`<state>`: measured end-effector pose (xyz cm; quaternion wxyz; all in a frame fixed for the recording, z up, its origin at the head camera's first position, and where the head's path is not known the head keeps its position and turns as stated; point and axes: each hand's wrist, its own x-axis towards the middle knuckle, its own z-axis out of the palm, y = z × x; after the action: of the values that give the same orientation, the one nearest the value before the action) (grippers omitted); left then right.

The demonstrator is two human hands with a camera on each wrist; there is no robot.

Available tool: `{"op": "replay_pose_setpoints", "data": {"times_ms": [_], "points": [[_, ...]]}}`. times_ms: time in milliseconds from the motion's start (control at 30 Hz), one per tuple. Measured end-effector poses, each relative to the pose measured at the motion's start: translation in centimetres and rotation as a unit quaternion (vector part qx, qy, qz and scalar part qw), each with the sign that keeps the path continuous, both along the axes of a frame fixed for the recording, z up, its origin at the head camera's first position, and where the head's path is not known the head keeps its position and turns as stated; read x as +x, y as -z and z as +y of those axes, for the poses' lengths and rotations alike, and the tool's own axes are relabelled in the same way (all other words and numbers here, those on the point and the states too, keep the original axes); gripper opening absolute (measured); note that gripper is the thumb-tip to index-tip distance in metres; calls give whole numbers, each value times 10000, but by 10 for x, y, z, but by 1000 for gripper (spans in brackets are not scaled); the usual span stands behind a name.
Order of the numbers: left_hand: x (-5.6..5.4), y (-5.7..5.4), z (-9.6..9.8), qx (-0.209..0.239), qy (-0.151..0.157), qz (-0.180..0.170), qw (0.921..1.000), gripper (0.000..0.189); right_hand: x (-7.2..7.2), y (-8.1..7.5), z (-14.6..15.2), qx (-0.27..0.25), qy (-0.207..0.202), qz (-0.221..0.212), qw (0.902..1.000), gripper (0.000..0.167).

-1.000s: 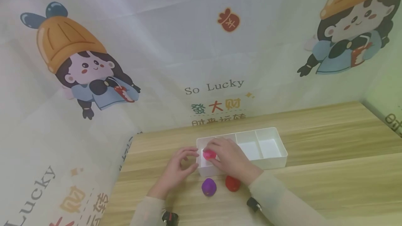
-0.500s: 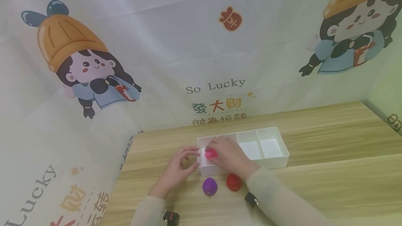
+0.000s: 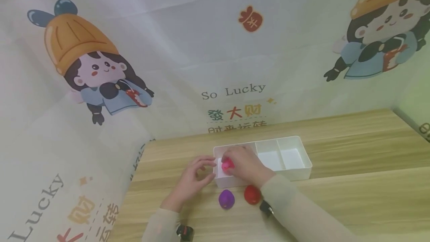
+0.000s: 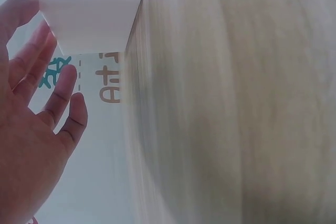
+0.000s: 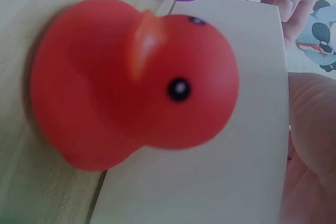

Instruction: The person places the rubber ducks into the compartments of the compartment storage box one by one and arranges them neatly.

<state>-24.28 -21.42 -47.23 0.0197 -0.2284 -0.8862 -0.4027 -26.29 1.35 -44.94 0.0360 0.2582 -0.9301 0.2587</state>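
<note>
My right hand [image 3: 246, 163] pinches a pink rubber duck [image 3: 227, 165] inside the left end of a white divided box [image 3: 231, 182]. Whether the duck touches the box floor cannot be told. My left hand [image 3: 195, 176] is at the box's left end, fingers loosely bent and spread, the tips at or very near the wall. In the left wrist view, the left hand [image 4: 31, 124] shows nothing in its fingers beside the box end [image 4: 94, 19]. A red rubber duck [image 5: 131, 82] sits before the box, under my right wrist. A purple toy [image 3: 226, 199] lies left of it.
Two right-hand compartments of the box show bare floors [image 3: 293, 158]. Under everything is a wood-grain table [image 3: 352, 152]. A printed cloth [image 3: 181, 47] hangs behind and to the left. Dark wrist devices are on both wrists, the left one [image 3: 184, 232] near the table's front.
The head view has shifted slightly. My right wrist has swung a little left, so more of the red duck shows. The pink duck stays in my right hand; my left hand holds its place.
</note>
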Motion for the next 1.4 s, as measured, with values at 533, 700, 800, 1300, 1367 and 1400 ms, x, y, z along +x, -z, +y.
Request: {"op": "replay_pose_setpoints", "data": {"times_ms": [533,700,800,1300,1367,1400], "points": [[1,-2,-1,153,56,132,9998,28,-6,-3,-11,452,169,-278,9984,20],[1,-1,-1,117,19,62,9999,27,-9,-3,-12,513,165,-358,9979,20],[0,0,-1,138,27,-4,9999,27,-10,-1,-10,339,104,-419,9985,23],[1,-1,2,103,-52,-137,9998,27,4,0,14,-387,154,-70,9991,22],[0,-1,2,117,-62,-175,9998,27,7,0,18,-384,205,64,9990,22],[0,0,3,122,-61,-180,9997,27,8,0,20,-374,237,120,9989,21]]}}
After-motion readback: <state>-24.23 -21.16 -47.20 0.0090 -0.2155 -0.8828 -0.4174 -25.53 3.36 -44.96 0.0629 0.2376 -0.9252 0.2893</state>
